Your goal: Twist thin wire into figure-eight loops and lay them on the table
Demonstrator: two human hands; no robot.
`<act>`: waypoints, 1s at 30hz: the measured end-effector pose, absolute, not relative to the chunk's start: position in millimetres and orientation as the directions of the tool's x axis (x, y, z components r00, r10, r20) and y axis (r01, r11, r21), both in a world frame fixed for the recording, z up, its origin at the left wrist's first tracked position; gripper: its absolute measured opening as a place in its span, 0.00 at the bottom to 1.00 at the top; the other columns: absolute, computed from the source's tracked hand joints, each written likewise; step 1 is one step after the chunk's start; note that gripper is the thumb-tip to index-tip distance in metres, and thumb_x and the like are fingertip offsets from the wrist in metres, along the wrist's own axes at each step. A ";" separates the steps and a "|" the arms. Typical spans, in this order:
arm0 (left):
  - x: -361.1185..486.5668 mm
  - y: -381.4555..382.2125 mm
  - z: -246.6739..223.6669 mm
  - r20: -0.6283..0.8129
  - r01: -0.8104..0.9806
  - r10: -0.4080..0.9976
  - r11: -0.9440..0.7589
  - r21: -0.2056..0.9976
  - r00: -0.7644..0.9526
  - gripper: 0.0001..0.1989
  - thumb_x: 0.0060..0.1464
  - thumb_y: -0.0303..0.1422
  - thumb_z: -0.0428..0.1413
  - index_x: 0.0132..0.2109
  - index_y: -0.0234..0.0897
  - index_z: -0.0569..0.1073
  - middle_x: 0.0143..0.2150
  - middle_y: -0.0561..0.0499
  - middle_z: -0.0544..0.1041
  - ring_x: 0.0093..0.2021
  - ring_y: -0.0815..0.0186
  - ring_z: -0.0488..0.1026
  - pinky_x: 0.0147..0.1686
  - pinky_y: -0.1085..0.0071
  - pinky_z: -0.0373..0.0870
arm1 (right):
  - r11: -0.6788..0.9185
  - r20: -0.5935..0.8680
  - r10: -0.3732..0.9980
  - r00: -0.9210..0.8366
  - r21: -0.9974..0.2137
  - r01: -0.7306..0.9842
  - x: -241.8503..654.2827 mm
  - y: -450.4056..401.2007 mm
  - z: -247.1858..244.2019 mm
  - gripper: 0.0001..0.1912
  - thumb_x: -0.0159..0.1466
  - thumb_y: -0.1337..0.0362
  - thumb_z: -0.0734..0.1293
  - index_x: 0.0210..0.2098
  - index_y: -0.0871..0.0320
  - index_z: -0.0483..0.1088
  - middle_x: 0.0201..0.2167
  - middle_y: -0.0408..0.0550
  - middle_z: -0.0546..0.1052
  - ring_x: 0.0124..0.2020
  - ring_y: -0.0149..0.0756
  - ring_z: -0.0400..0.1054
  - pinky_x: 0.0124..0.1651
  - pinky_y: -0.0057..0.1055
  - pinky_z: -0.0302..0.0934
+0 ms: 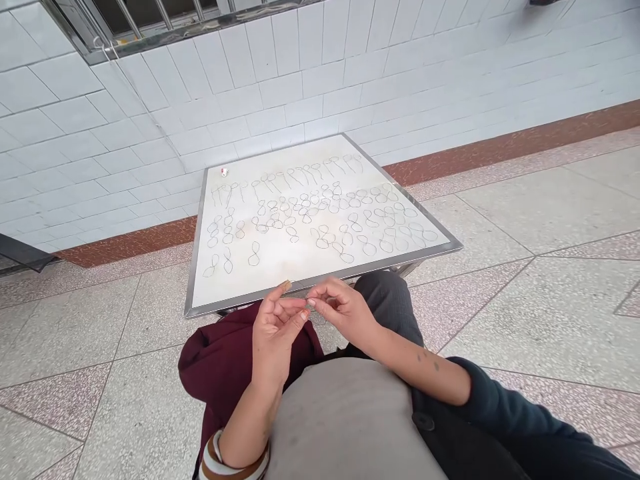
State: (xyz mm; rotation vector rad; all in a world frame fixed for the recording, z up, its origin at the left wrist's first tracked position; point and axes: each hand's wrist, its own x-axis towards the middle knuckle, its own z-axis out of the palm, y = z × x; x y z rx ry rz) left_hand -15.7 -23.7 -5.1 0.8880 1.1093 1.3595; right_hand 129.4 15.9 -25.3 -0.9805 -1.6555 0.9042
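My left hand [277,327] is raised just off the table's near edge, its thumb and index finger pinched together and the other fingers loosely bent. A tan wrap covers one of its fingertips. Fingertip to fingertip with it, my right hand [345,310] also pinches. Between them is a thin dark wire [316,318], mostly hidden by the fingers and hard to make out against the floor. Beyond my hands, on the white table [280,270], lie many bent wire loops [228,261], several shaped like a figure eight.
Rows of single loops with loose tails [313,173] lie toward the table's back. A small white and red item [225,172] sits at the far left corner. A metal rim [320,275] edges the tabletop, which stands against a white tiled wall [270,100].
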 end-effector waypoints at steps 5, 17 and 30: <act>-11.5 -22.5 -9.5 -0.078 -0.298 0.983 0.026 0.954 -0.165 0.26 0.47 0.28 0.64 0.54 0.42 0.70 0.37 0.53 0.76 0.40 0.69 0.72 0.47 0.67 0.68 | 0.463 0.424 0.882 -0.208 -0.861 0.209 128.8 15.5 -29.9 0.03 0.64 0.65 0.65 0.34 0.55 0.71 0.28 0.44 0.71 0.29 0.31 0.64 0.27 0.26 0.60; -10.8 -18.3 -16.7 -0.035 -0.250 0.977 -0.019 0.968 -0.212 0.24 0.49 0.30 0.63 0.54 0.41 0.71 0.32 0.54 0.75 0.37 0.68 0.71 0.42 0.70 0.68 | 0.530 0.466 0.835 -0.293 -0.823 0.203 130.6 18.4 -33.8 0.05 0.66 0.64 0.63 0.36 0.53 0.71 0.31 0.46 0.74 0.32 0.33 0.66 0.28 0.28 0.63; -12.4 -18.9 -15.3 -0.046 -0.249 0.981 -0.003 0.969 -0.190 0.25 0.49 0.31 0.63 0.55 0.42 0.70 0.34 0.54 0.73 0.33 0.70 0.69 0.39 0.71 0.68 | 0.488 0.417 0.859 -0.296 -0.841 0.233 130.2 18.1 -35.6 0.04 0.64 0.67 0.64 0.35 0.55 0.71 0.31 0.45 0.74 0.31 0.32 0.66 0.29 0.28 0.61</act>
